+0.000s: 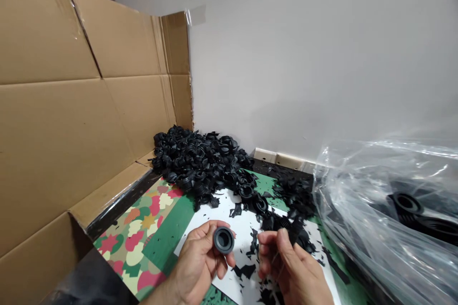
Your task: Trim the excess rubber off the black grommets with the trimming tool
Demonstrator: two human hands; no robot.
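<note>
My left hand (195, 259) is closed around a round black rubber bushing (223, 249), its ringed opening turned up towards me. To the right of it, my right hand (298, 269) has thumb and forefinger pressed together. Dark scraps lie right behind those fingertips, so whether anything is pinched there is unclear. Beneath both hands is a white sheet (205, 217) strewn with torn black trimmings (246, 270). Just beyond the hands, a large heap of black ribbed rubber parts (200, 157) leans into the corner.
A tall cardboard wall (125, 109) closes off the left side, and a pale wall (286, 57) stands behind. At right, a clear plastic bag (343, 200) holds more black rubber parts (408, 203). Patterned paper (143, 233) covers the left surface; a smaller scrap pile (295, 195) sits at back right.
</note>
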